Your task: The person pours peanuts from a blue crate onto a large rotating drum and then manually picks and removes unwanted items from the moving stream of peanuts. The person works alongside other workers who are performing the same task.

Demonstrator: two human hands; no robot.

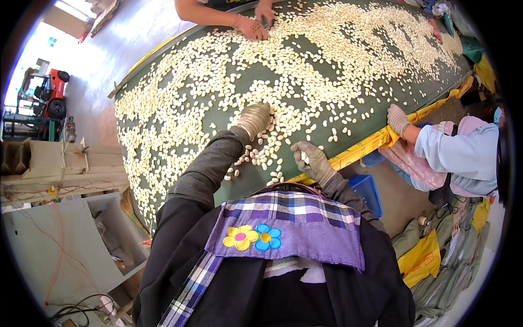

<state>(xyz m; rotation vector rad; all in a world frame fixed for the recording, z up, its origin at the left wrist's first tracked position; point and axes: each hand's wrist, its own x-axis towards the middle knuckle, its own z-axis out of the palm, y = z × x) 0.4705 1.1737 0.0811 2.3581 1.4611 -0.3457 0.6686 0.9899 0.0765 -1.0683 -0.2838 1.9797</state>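
Note:
Many white beans (286, 114) lie spread over a dark green belt-like surface (253, 75) before me. My left hand (255, 118), in a light striped glove, reaches in among the beans near the middle, palm down. Its fingertips are hidden, so whether it grips any beans cannot be told. Closer to my body and to the right, my right hand (312, 161), in a greyish glove, is held over the near edge. Its fingers curl around at least one white bean (304, 157). Some darker, pinkish beans (255, 155) lie between my two hands.
Yellow sheeting (367, 143) covers the near edge. Across the surface, a co-worker's gloved hands (253, 29) touch beans; another co-worker's gloved hand (397, 117) rests at the right edge. A blue bin (365, 195) stands below. A grey cabinet (61, 245) and red forklift (53, 90) are left.

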